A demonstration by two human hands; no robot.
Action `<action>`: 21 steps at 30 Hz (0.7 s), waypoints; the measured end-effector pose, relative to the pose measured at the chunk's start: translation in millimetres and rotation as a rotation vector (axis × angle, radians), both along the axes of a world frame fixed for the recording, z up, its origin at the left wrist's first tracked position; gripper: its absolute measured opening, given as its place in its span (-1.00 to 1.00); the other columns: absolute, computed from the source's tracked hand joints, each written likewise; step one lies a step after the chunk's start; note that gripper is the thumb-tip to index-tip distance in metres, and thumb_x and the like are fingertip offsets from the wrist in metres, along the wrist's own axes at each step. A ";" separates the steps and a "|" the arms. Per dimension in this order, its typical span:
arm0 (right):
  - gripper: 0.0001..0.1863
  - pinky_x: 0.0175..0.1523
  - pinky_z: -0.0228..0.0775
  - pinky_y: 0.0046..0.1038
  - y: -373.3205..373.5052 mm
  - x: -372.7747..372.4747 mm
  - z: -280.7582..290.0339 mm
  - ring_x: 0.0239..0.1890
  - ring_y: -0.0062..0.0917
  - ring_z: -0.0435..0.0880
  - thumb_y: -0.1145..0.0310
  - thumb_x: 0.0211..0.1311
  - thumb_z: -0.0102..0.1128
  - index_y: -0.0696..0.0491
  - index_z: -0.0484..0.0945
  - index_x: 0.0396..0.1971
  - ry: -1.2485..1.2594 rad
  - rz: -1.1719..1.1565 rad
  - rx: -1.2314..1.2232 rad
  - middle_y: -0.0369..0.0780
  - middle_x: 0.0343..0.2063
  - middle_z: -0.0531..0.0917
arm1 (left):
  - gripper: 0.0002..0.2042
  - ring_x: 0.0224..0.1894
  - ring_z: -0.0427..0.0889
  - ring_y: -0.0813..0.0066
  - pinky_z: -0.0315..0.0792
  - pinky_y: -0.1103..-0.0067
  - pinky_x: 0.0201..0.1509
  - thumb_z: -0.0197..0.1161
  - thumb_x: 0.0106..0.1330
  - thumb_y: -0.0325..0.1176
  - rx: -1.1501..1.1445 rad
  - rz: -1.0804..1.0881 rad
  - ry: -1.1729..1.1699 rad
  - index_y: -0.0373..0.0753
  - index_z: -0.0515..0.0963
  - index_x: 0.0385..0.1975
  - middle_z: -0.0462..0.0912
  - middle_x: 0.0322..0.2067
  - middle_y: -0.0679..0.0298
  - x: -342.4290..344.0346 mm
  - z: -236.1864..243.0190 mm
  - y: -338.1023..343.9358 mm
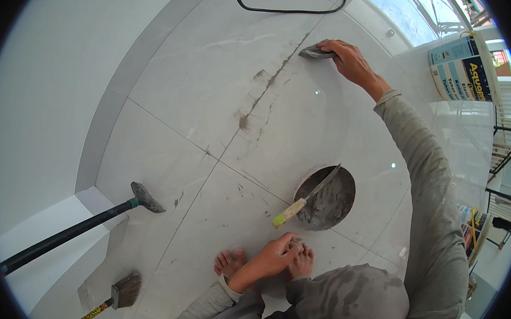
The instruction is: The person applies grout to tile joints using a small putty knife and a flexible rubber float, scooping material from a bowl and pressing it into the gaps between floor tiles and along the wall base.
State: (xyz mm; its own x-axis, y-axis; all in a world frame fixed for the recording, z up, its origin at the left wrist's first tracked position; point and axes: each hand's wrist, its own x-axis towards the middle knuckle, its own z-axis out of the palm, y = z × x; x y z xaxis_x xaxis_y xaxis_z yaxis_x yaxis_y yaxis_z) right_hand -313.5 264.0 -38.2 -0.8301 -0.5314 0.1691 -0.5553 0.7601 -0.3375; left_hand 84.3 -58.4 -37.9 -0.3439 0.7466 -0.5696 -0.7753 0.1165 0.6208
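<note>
My right hand [355,65] grips a flat grey pad [313,52] on the white tiled floor [163,77], just right of a seam smeared with grey paste [257,98]. My left hand [270,258] is curled above my bare feet [229,260], its fingers round something grey I cannot make out. Ahead of it sits a round bucket [343,198] with grey paste inside. A putty knife [293,210] with a pale handle and green tip lies across the bucket.
A long-handled scraper [72,230] and a brush [125,290] are at the left, by a wall step [56,242]. A black cable [290,10] lies at the top. Labelled pails [440,72] stand at the right, near glass and railings.
</note>
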 end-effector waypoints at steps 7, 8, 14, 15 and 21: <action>-0.64 0.00 0.51 -0.14 -48.3 -31.6 -11.7 -0.10 -0.09 0.68 0.67 0.19 0.07 0.12 0.59 -0.01 0.207 -0.436 0.178 -0.05 -0.13 0.71 | -0.58 -0.15 0.73 0.37 0.57 0.46 -0.08 0.13 0.50 -0.25 -0.062 0.161 0.002 -0.33 0.36 0.24 0.73 -0.15 0.09 21.6 -15.7 11.7; -0.64 0.00 0.51 -0.14 -56.8 -23.1 -16.7 -0.10 -0.09 0.68 0.67 0.19 0.07 0.12 0.59 -0.01 0.207 -0.439 0.174 -0.05 -0.13 0.71 | -0.61 -0.17 0.73 0.36 0.58 0.45 -0.11 0.12 0.51 -0.25 -0.048 0.165 -0.024 -0.33 0.36 0.21 0.72 -0.15 0.08 18.4 -14.3 16.3; -0.58 -0.07 0.56 -0.22 -140.4 87.5 -11.5 -0.12 -0.18 0.67 0.70 0.08 0.09 0.13 0.58 -0.02 0.072 -0.239 0.049 -0.13 -0.14 0.73 | -0.73 -0.18 0.67 0.50 0.55 0.54 -0.09 0.00 0.58 -0.25 -0.086 0.140 0.033 -0.36 0.40 0.00 0.68 -0.16 0.16 1.9 -12.4 41.0; -0.64 -0.07 0.57 -0.26 -153.3 106.3 -11.9 -0.13 -0.21 0.67 0.65 0.10 0.11 0.14 0.57 -0.05 0.054 -0.210 0.046 -0.14 -0.16 0.72 | -0.75 -0.22 0.68 0.50 0.55 0.54 -0.11 -0.01 0.58 -0.26 -0.100 0.157 -0.009 -0.37 0.42 -0.08 0.68 -0.18 0.14 0.4 -11.2 44.1; -0.75 -0.04 0.57 -0.33 -215.0 197.5 -11.0 -0.14 -0.28 0.66 0.57 0.14 0.16 0.18 0.52 -0.15 0.076 -0.064 0.022 -0.16 -0.20 0.67 | -0.72 -0.29 0.73 0.40 0.61 0.47 -0.21 -0.01 0.57 -0.25 -0.163 0.250 0.019 -0.42 0.44 -0.17 0.68 -0.22 0.09 -0.4 -9.7 53.8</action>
State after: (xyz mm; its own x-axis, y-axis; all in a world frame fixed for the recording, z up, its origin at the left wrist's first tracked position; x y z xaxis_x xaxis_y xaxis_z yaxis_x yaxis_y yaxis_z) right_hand -116.0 49.0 -49.1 -0.8477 -0.4820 0.2215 -0.5288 0.8015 -0.2792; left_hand 83.8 -4.6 -47.5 -0.5173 0.5363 -0.6669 -0.7810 0.0227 0.6241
